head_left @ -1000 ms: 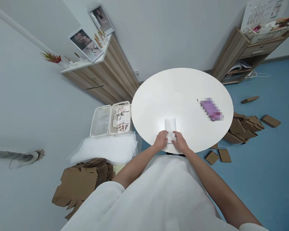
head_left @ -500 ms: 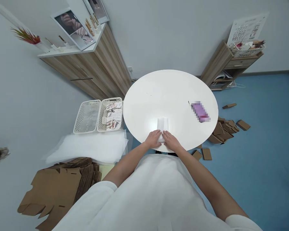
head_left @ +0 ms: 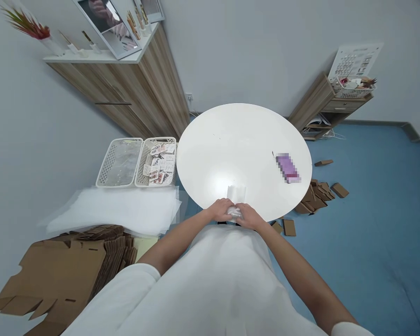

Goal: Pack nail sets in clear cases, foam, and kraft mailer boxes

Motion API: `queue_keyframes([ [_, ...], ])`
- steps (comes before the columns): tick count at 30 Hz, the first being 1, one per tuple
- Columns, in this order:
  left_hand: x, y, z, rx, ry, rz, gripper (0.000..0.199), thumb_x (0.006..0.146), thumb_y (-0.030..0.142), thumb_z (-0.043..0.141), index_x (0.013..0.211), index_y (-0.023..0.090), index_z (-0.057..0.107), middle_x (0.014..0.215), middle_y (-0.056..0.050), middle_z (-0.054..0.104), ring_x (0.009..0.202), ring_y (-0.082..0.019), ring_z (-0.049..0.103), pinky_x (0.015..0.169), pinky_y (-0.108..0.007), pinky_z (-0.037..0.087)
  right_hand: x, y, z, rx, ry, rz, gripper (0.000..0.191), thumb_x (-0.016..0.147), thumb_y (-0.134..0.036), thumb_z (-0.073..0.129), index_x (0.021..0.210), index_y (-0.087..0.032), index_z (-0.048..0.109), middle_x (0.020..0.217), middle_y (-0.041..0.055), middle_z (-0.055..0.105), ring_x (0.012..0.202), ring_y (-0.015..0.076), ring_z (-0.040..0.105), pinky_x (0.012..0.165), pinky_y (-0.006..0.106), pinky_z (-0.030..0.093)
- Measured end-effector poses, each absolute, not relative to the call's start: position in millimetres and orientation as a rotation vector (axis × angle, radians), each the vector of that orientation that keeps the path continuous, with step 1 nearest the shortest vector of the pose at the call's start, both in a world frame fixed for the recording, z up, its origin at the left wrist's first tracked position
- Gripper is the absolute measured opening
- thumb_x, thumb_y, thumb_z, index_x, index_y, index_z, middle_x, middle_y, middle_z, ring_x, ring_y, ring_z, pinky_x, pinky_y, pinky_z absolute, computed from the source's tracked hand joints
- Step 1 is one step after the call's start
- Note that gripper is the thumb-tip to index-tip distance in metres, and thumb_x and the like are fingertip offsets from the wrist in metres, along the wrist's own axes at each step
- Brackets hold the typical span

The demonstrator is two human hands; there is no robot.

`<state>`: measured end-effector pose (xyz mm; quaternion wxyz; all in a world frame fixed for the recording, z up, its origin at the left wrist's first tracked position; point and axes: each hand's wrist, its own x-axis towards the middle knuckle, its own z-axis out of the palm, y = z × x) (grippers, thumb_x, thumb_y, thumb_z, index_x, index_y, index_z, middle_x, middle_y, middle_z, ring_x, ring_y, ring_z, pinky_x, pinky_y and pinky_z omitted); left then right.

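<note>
A white, translucent wrapping sheet (head_left: 236,193) lies at the near edge of the round white table (head_left: 245,135). Its near end is bunched into a small bundle between my two hands. My left hand (head_left: 221,209) closes round the bundle's left side, fingers curled over it. From the right, my right hand (head_left: 248,216) grips the same bundle with bent fingers. Whatever the wrap may contain cannot be made out.
A blurred purple object (head_left: 287,168) rests on the table's right side. Left of the table stand two white baskets (head_left: 138,163), white sheets (head_left: 115,210) and flat brown cardboard (head_left: 66,266). Small brown boxes (head_left: 315,198) lie on the floor at right.
The view has shifted a little. My hands have moved toward my body, and the near end of the sheet, flat before, is now gathered up between them.
</note>
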<state>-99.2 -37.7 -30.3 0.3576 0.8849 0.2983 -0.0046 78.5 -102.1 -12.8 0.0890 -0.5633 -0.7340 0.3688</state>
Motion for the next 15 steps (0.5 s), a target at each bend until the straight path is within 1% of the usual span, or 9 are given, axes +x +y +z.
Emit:
queue_keyframes([
  [2, -97, -35, -32, 2.194, 0.828, 0.05, 0.031, 0.07, 0.03, 0.048, 0.099, 0.023, 0.056, 0.098, -0.004, 0.057, 0.095, -0.022, 0.05, 0.085, -0.032, 0.038, 81, -97, -10, -1.691, -2.092, 1.202, 0.034, 0.072, -0.02, 0.046, 0.105, -0.02, 0.051, 0.1, 0.0062, 0.059, 0.089, 0.0204, 0.053, 0.075, 0.031, 0.041],
  [4, -93, -31, -35, 2.083, 0.955, 0.095, 0.021, 0.074, 0.029, 0.043, 0.086, 0.022, 0.059, 0.095, -0.004, 0.057, 0.093, -0.02, 0.05, 0.084, -0.031, 0.039, 83, -88, -10, -1.742, -1.993, 1.25, 0.024, 0.075, -0.021, 0.041, 0.095, -0.021, 0.054, 0.09, 0.0043, 0.06, 0.08, 0.0187, 0.054, 0.07, 0.03, 0.042],
  [6, -89, -27, -37, 1.971, 1.075, 0.12, 0.022, 0.079, 0.03, 0.038, 0.076, 0.021, 0.058, 0.09, -0.004, 0.056, 0.089, -0.019, 0.051, 0.08, -0.031, 0.041, 84, -79, -12, -1.838, -1.889, 1.238, 0.021, 0.078, -0.025, 0.038, 0.087, -0.021, 0.056, 0.087, 0.0039, 0.059, 0.078, 0.0181, 0.054, 0.067, 0.03, 0.043],
  [8, -85, -24, -39, 1.885, 1.14, 0.164, 0.028, 0.083, 0.033, 0.033, 0.074, 0.02, 0.057, 0.083, -0.004, 0.056, 0.083, -0.017, 0.052, 0.076, -0.03, 0.042, 85, -71, -16, -1.914, -1.776, 1.226, 0.023, 0.08, -0.03, 0.035, 0.084, -0.021, 0.056, 0.088, 0.0045, 0.058, 0.079, 0.0179, 0.054, 0.067, 0.03, 0.044],
  [10, -84, -25, -42, 1.804, 1.173, 0.231, 0.031, 0.085, 0.038, 0.031, 0.081, 0.019, 0.056, 0.081, -0.003, 0.056, 0.078, -0.016, 0.053, 0.073, -0.03, 0.043, 85, -67, -22, -1.95, -1.658, 1.229, 0.028, 0.081, -0.035, 0.034, 0.087, -0.02, 0.056, 0.091, 0.0053, 0.056, 0.081, 0.0181, 0.054, 0.068, 0.03, 0.044],
  [11, -84, -26, -43, 1.755, 1.196, 0.268, 0.031, 0.085, 0.04, 0.033, 0.088, 0.019, 0.055, 0.083, -0.003, 0.057, 0.076, -0.015, 0.053, 0.071, -0.029, 0.044, 84, -65, -25, -1.968, -1.602, 1.215, 0.03, 0.082, -0.037, 0.033, 0.091, -0.02, 0.056, 0.091, 0.0058, 0.056, 0.082, 0.0185, 0.054, 0.069, 0.031, 0.044],
  [13, -84, -28, -47, 1.655, 1.264, 0.338, 0.033, 0.081, 0.042, 0.044, 0.103, 0.018, 0.049, 0.091, -0.004, 0.056, 0.075, -0.014, 0.055, 0.07, -0.028, 0.045, 83, -64, -33, -2.009, -1.51, 1.149, 0.035, 0.082, -0.039, 0.034, 0.101, -0.018, 0.053, 0.094, 0.007, 0.056, 0.085, 0.0193, 0.053, 0.075, 0.032, 0.044],
  [15, -84, -31, -50, 1.587, 1.338, 0.391, 0.042, 0.076, 0.036, 0.054, 0.112, 0.017, 0.043, 0.099, -0.005, 0.054, 0.074, -0.012, 0.056, 0.071, -0.027, 0.046, 81, -66, -40, -2.042, -1.44, 1.058, 0.039, 0.081, -0.038, 0.038, 0.112, -0.016, 0.047, 0.097, 0.0085, 0.054, 0.087, 0.0196, 0.052, 0.079, 0.034, 0.043],
])
